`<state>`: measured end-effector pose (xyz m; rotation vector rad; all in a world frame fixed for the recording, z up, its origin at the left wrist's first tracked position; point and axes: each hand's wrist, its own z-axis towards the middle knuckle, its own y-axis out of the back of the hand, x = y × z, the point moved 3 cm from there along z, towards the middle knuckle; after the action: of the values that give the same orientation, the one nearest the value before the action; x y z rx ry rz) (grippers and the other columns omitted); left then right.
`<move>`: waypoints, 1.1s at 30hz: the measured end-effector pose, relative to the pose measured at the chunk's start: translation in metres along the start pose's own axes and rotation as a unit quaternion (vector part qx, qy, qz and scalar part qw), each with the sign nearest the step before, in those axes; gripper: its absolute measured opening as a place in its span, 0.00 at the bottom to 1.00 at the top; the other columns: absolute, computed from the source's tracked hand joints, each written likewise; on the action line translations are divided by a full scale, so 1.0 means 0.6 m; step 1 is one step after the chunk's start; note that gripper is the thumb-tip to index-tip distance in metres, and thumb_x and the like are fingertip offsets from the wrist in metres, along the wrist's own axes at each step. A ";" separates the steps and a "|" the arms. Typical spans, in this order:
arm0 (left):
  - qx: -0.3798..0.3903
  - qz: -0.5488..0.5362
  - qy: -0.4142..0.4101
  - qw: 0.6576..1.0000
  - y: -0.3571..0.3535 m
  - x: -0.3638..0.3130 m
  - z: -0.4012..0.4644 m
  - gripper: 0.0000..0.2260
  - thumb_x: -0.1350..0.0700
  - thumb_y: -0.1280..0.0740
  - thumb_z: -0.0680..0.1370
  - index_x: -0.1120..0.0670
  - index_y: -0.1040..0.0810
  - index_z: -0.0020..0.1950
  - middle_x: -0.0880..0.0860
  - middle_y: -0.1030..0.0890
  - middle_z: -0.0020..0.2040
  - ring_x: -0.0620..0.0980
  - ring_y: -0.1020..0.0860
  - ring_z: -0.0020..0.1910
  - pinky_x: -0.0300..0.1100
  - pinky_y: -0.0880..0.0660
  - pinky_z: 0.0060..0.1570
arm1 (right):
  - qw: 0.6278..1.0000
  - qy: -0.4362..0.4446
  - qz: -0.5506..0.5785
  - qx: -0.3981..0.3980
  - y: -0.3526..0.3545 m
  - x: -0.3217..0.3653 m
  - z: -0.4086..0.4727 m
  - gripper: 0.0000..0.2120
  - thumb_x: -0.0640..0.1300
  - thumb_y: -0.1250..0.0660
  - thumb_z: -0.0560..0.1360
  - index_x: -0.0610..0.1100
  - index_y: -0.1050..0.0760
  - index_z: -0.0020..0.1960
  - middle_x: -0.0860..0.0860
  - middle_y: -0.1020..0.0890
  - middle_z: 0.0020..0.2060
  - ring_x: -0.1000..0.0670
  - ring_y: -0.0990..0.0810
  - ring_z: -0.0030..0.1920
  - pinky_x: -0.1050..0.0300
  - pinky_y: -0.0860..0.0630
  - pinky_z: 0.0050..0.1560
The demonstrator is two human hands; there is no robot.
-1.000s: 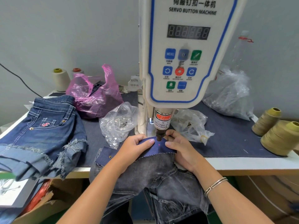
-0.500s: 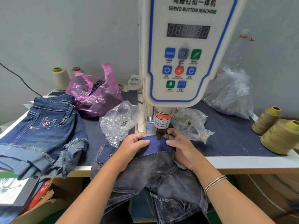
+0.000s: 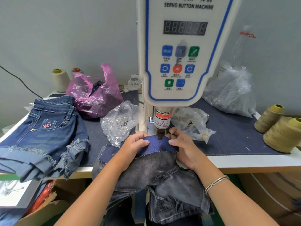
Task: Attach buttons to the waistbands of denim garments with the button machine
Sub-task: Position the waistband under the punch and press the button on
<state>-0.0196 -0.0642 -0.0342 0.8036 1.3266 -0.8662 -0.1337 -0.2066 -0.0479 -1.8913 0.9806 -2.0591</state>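
Note:
The white servo button machine (image 3: 180,51) stands at the table's middle, its dark punch head (image 3: 160,133) just above a dark blue waistband (image 3: 158,144) with a red laser dot on it. My left hand (image 3: 134,146) pinches the waistband left of the punch. On the other side my right hand (image 3: 182,144) grips the band's right end, thumb on top. The grey denim garment (image 3: 156,173) hangs off the table's front edge toward me. A small brass rivet (image 3: 113,154) shows on the band's left end.
Blue denim shorts (image 3: 44,131) lie stacked at the left. A clear bag of metal buttons (image 3: 119,123) sits left of the machine, a pink bag (image 3: 94,95) behind it. More clear bags (image 3: 231,93) and thread cones (image 3: 280,134) stand at the right. Cardboard boxes (image 3: 40,211) sit under the table.
Both hands have nudged the waistband slightly under the punch head; the left thumb now lies a little further left of the red dot. Nothing else has moved.

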 end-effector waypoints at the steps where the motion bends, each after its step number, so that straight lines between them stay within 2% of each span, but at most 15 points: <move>1: 0.000 0.003 -0.002 1.000 0.000 0.001 -0.001 0.11 0.49 0.34 0.65 0.56 0.29 0.37 0.48 0.27 0.33 0.45 0.30 0.33 0.35 0.33 0.35 | 1.000 0.001 -0.002 0.001 0.001 0.000 0.000 0.14 0.31 0.35 0.65 0.44 0.30 0.46 0.46 0.21 0.38 0.49 0.21 0.37 0.57 0.24 0.40; 4: -0.001 0.003 -0.002 1.000 0.000 0.003 -0.001 0.08 0.53 0.35 0.69 0.57 0.30 0.39 0.51 0.27 0.34 0.48 0.30 0.35 0.39 0.34 0.36 | 1.000 0.005 -0.001 0.005 0.001 0.000 0.001 0.14 0.30 0.35 0.66 0.44 0.32 0.47 0.49 0.20 0.36 0.51 0.20 0.36 0.59 0.23 0.39; 6: 0.000 -0.001 -0.002 1.000 0.000 0.002 -0.002 0.09 0.53 0.34 0.69 0.58 0.30 0.39 0.53 0.28 0.35 0.49 0.30 0.37 0.40 0.34 0.37 | 1.000 0.013 0.007 0.004 0.002 0.000 0.001 0.14 0.30 0.35 0.66 0.44 0.32 0.47 0.49 0.20 0.35 0.51 0.20 0.35 0.59 0.22 0.37; 10: 0.000 0.002 -0.002 1.000 0.000 0.003 -0.003 0.09 0.53 0.35 0.70 0.57 0.30 0.39 0.52 0.27 0.35 0.48 0.30 0.36 0.40 0.34 0.37 | 1.000 0.027 -0.001 0.001 0.002 0.003 0.000 0.14 0.30 0.35 0.65 0.44 0.32 0.46 0.51 0.21 0.36 0.52 0.21 0.35 0.60 0.22 0.38; 14: -0.004 0.025 -0.024 0.999 0.002 0.001 -0.007 0.14 0.46 0.34 0.68 0.57 0.29 0.39 0.50 0.27 0.35 0.47 0.30 0.37 0.39 0.33 0.38 | 0.998 0.053 -0.014 -0.010 0.001 0.006 -0.003 0.14 0.29 0.35 0.65 0.44 0.32 0.45 0.52 0.20 0.36 0.53 0.21 0.36 0.61 0.22 0.39; 21: -0.022 0.084 -0.081 0.993 0.001 -0.001 -0.013 0.19 0.45 0.35 0.71 0.62 0.28 0.42 0.53 0.27 0.38 0.48 0.30 0.40 0.43 0.34 0.42 | 0.997 0.072 -0.010 -0.011 0.004 0.002 -0.019 0.13 0.30 0.35 0.67 0.44 0.32 0.45 0.51 0.20 0.37 0.54 0.20 0.38 0.61 0.22 0.40; 26: 0.009 0.008 -0.024 1.000 -0.001 0.004 -0.005 0.07 0.55 0.35 0.73 0.58 0.28 0.41 0.50 0.26 0.35 0.45 0.29 0.35 0.36 0.32 0.37 | 0.997 0.064 -0.033 -0.016 0.001 0.005 -0.018 0.13 0.30 0.35 0.67 0.44 0.33 0.45 0.53 0.20 0.36 0.56 0.21 0.37 0.64 0.23 0.39; 31: 0.046 -0.095 0.053 0.993 0.008 0.010 0.003 0.10 0.53 0.29 0.67 0.56 0.26 0.40 0.51 0.22 0.35 0.46 0.24 0.33 0.36 0.27 0.35 | 0.999 0.047 -0.020 -0.012 -0.002 0.006 -0.013 0.14 0.28 0.34 0.68 0.44 0.32 0.46 0.52 0.20 0.37 0.54 0.20 0.36 0.62 0.22 0.38; 33: 0.059 -0.105 0.058 0.991 0.009 0.010 0.005 0.06 0.56 0.30 0.69 0.56 0.25 0.40 0.51 0.20 0.35 0.46 0.22 0.34 0.35 0.26 0.35 | 0.999 0.044 -0.013 -0.016 -0.002 0.006 -0.011 0.13 0.29 0.36 0.68 0.44 0.32 0.46 0.52 0.20 0.37 0.54 0.20 0.36 0.62 0.22 0.37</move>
<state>-0.0130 -0.0648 -0.0397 0.8273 1.4928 -1.0854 -0.1404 -0.2054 -0.0439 -1.8525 1.0193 -2.1700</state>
